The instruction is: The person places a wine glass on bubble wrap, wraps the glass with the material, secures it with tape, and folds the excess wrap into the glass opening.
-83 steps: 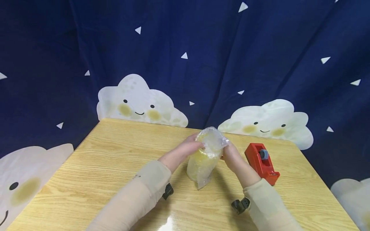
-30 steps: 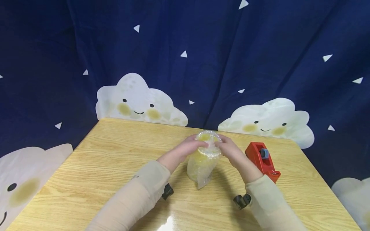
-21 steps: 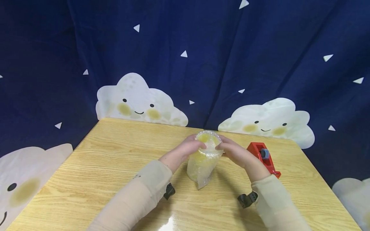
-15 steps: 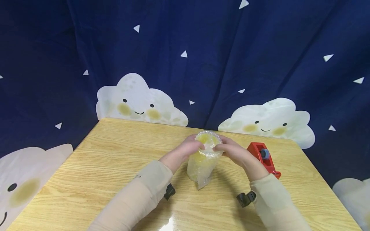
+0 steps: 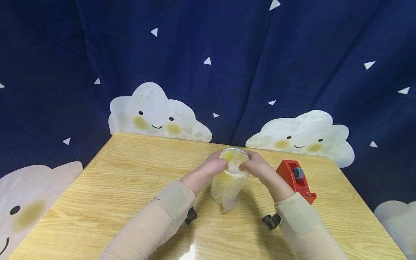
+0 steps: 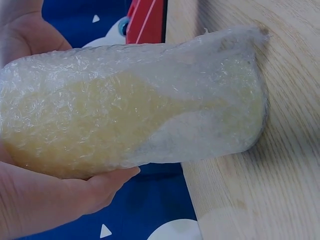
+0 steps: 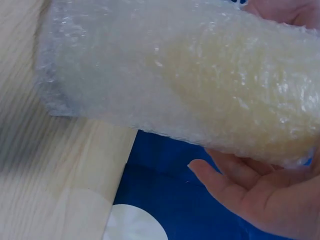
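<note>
A yellow object rolled in clear bubble wrap (image 5: 227,186) stands upright on the table; the film hides what kind of thing it is. My left hand (image 5: 215,164) holds the upper left side of the roll, thumb over its top rim. Opposite it, my right hand (image 5: 256,165) holds the upper right side, its thumb also bent in over the top. In the left wrist view the left fingers (image 6: 107,187) lie along the wrap (image 6: 100,110). The right wrist view has the right fingers (image 7: 235,175) against the other side of the wrap (image 7: 200,75).
A red tape dispenser (image 5: 294,180) with a small tape roll sits right of the right hand on the wooden table (image 5: 130,169). Behind the table hangs a dark blue curtain (image 5: 182,54) with clouds. Black wrist cameras (image 5: 270,221) hang below both sleeves.
The loose wrap flap sticking up at the top right has been folded down over the top. The right hand has shifted from the outer right side onto the top rim; the left stays about in place.
</note>
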Demonstrator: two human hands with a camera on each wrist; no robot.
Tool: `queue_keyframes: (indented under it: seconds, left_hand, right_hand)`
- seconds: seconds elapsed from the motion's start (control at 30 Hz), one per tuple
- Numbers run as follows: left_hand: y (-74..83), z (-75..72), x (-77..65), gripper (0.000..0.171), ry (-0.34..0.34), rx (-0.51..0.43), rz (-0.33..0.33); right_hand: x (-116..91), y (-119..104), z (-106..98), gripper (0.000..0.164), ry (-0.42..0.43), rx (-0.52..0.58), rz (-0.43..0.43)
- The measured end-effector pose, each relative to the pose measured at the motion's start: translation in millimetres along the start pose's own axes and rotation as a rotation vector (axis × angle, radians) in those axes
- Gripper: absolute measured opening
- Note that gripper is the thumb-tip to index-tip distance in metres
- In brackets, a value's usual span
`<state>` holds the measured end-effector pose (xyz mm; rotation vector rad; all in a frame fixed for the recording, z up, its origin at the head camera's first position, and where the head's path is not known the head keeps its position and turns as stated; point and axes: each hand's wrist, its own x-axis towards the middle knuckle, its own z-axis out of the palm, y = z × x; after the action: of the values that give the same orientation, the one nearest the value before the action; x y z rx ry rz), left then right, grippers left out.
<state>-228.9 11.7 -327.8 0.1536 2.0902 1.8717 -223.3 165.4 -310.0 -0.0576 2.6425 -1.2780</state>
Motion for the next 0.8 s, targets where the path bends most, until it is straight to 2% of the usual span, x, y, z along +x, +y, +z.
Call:
queue_keyframes:
  seconds: [0.2, 0.43, 0.63, 0.8]
  left_hand:
    - [0.2, -0.8, -0.6, 0.058, -0.008, 0.013, -0.002]
    - [-1.1, -0.6, -0.7, 0.060, -0.013, 0.005, -0.020]
    - [-1.2, -0.8, -1.9, 0.060, -0.019, 0.007, -0.015]
    - [-0.2, -0.8, -2.9, 0.058, -0.028, 0.016, -0.004]
  right_hand:
    - [1.5, 2.8, 2.0, 0.059, 0.014, 0.009, 0.009]
    - [0.9, 7.0, 3.2, 0.044, 0.021, 0.017, 0.006]
    - [0.5, 6.8, 1.5, 0.045, 0.016, 0.059, 0.030]
    - [2.0, 5.2, 1.8, 0.042, 0.050, 0.054, 0.053]
